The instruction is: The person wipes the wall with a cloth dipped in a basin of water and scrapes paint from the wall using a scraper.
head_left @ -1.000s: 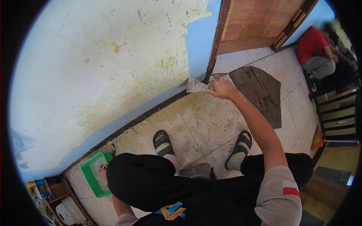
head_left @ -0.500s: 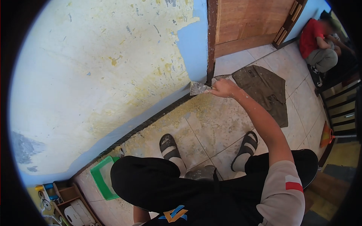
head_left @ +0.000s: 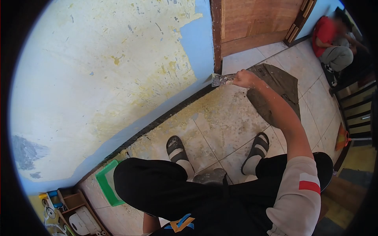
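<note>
My right hand (head_left: 245, 79) is closed around the handle of a paint scraper (head_left: 217, 80). The scraper's broad, speckled metal blade points left, close to the bottom of the wall beside the dark door frame (head_left: 217, 35). Pale patches with yellow flecks cover most of the wall (head_left: 118, 70), and blue paint shows near the door and along the base. Only a bit of my left forearm (head_left: 151, 223) shows at the bottom edge; the hand itself is out of sight. Below my right arm lies a brown cloth (head_left: 277, 88) on the tiles.
Yellowish flakes and dust lie on the tiled floor (head_left: 204, 106) along the wall. A green tray (head_left: 105, 185) stands by my left knee. A wooden shelf (head_left: 76, 208) is at lower left. Another person (head_left: 328, 43) crouches at upper right, near a dark railing (head_left: 358, 106).
My right hand and the scraper have moved slightly up and to the right, toward the door frame's foot. The camera view has shifted a little.
</note>
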A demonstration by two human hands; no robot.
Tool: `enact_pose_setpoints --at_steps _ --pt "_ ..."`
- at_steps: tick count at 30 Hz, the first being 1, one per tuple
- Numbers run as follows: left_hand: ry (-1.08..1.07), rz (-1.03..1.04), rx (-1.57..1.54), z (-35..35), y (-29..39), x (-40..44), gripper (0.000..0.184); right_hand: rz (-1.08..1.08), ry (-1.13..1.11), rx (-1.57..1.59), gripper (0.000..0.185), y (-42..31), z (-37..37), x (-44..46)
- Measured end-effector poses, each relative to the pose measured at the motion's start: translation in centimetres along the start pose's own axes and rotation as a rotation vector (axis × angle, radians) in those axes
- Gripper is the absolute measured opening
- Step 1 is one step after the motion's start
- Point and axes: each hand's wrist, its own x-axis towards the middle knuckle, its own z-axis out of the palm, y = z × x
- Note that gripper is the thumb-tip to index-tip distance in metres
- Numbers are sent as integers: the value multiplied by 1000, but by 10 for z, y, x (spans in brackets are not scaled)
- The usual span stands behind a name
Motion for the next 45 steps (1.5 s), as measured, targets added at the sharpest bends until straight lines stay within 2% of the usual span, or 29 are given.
enact_pose_setpoints --at_steps 1,3,4,6,7,9,10,12,13,15,17,19,21,23,25,27,29,30,32,33,35,36,38,42,44,45 --pt "-35 -5 -29 1 0 -2 32 -2 -3 -2 62 7 7 -4" --pt "-98 -15 -92 4 1 -6 31 255 156 141 56 20 20 -14" --pt "-131 -22 -125 6 2 -10 31 251 152 134 56 33 29 -26" --pt "-189 -23 -203 15 8 -4 30 347 278 202 57 54 35 -47" --pt "-226 -22 -236 18 11 -2 30 349 278 196 57 44 31 -56" --pt "-302 -18 -300 24 19 3 29 385 74 126 58 25 21 -68" --pt "-338 -12 -334 28 24 7 29 389 79 120 58 23 26 -70" --pt "-414 -4 -395 34 35 13 28 219 144 285 58 22 42 -72" --pt "-452 2 -424 35 50 18 28 224 147 282 58 15 44 -72" --pt "-698 285 -519 11 102 54 28 199 127 294 59 -1 51 -68" --pt "-916 342 -445 -35 206 63 25 223 207 381 57 -11 72 -58" --pt "-1065 440 -218 -45 270 82 28 246 285 472 55 -31 91 -54" --pt "-1205 560 -51 -35 318 96 31 407 386 1095 48 -61 107 -53" --pt "-1276 668 120 -19 363 95 36 418 412 1195 46 -88 113 -53" --pt "-1364 604 240 10 393 99 45 427 439 1295 45 -104 122 -48" --pt "-1324 508 291 50 414 96 55 306 581 1178 47 -109 141 -36" --pt "-1186 390 101 93 421 85 61 328 572 1225 48 -115 142 -33" --pt "-1190 384 111 115 420 80 61 348 568 1269 50 -118 143 -31" --pt "-949 164 -294 160 414 71 66 336 580 1228 50 -118 142 -26" --pt "-957 162 -278 181 409 69 66 323 591 1179 50 -118 144 -23" --pt "-718 61 -750 215 401 62 60 321 602 1148 51 -111 158 -12" --pt "-724 53 -739 223 402 60 60 305 613 1104 52 -110 161 -7" --pt "-566 -12 -926 236 399 60 49 292 593 1109 52 -110 170 1" --pt "-480 -84 -1095 260 390 80 39 296 586 1156 52 -123 177 8" --pt "-401 40 -1116 265 389 87 37 286 565 1206 52 -130 179 12" --pt "-399 29 -1112 265 390 88 37 274 553 1251 53 -132 181 13"
